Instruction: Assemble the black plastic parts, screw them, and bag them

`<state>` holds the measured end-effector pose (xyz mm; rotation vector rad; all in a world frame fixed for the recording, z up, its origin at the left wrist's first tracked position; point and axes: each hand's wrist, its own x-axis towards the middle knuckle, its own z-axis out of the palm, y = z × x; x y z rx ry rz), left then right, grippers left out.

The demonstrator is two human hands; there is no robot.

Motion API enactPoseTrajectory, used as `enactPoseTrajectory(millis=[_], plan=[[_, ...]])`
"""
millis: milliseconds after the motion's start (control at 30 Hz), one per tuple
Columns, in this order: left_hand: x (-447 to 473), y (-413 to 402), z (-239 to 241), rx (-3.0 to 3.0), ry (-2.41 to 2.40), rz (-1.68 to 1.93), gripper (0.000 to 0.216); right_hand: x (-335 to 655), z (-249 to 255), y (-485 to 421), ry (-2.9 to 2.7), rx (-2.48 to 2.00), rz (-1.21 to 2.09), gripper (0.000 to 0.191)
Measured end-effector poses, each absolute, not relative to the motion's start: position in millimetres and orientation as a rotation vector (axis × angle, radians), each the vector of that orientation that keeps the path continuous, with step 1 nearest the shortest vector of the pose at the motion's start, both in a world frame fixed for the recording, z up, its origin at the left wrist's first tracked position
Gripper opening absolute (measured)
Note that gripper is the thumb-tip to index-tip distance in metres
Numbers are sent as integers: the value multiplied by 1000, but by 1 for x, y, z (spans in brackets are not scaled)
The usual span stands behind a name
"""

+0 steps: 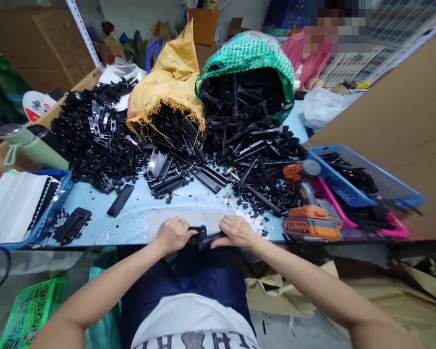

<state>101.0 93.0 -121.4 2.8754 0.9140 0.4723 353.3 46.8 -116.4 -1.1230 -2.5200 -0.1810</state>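
At the table's front edge, my left hand (pixel 173 234) is closed round one end of a black plastic part (pixel 200 236). The other end is gripped by my right hand (pixel 236 231), thumb underneath. Between the hands the part looks bent or jointed; its exact kind is hard to make out. Just beyond my hands lie loose black bars (pixel 210 178), small screws and bits. To the right, an orange and black cordless drill (pixel 305 201) stands on its battery. A single black bar (pixel 120 199) rests on the table to the left.
A yellow sack (pixel 170 72) and a green sack (pixel 247 53) spill black parts across the back. On the right are a blue basket (pixel 370 174) and a pink basket (pixel 396 228). A blue tray (pixel 67 186) and green bottle (pixel 32 148) stand left. Another person (pixel 305 58) sits beyond.
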Motion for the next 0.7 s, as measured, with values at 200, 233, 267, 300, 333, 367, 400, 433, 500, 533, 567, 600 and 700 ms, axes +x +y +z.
enactPoseTrajectory(millis=[200,233,267,300,333,367,400,433,500,533,567,600,700], plan=[[97,22,-58,2269,283,954,52,315,-62,-14,-2342,-509,491,59],[103,11,-54,2137,251,1041,53,303,-65,-20,-2247,-434,565,61],[110,2,-54,2019,251,1145,53,291,-70,-23,-2126,-391,599,62],[117,-5,-56,1933,267,1248,52,278,-78,-24,-1968,-409,597,64],[124,-9,-61,1892,294,1332,51,266,-88,-23,-1781,-485,566,64],[132,-10,-67,1906,328,1383,51,256,-97,-20,-1594,-606,520,63],[138,-8,-75,1960,375,1403,51,249,-105,-14,-1436,-746,477,60],[145,-3,-83,2040,425,1399,53,247,-112,-5,-1313,-882,446,56],[158,14,-99,2206,553,1392,66,257,-122,21,-1251,-1079,425,49],[165,26,-107,2286,632,1393,74,270,-126,38,-1291,-1137,417,46],[171,41,-114,2366,718,1379,82,287,-130,58,-1363,-1163,397,46],[176,58,-121,2448,844,1297,85,308,-133,79,-1492,-1204,393,45],[182,115,-139,2682,1148,772,78,368,-142,137,-1793,-1486,252,34]])
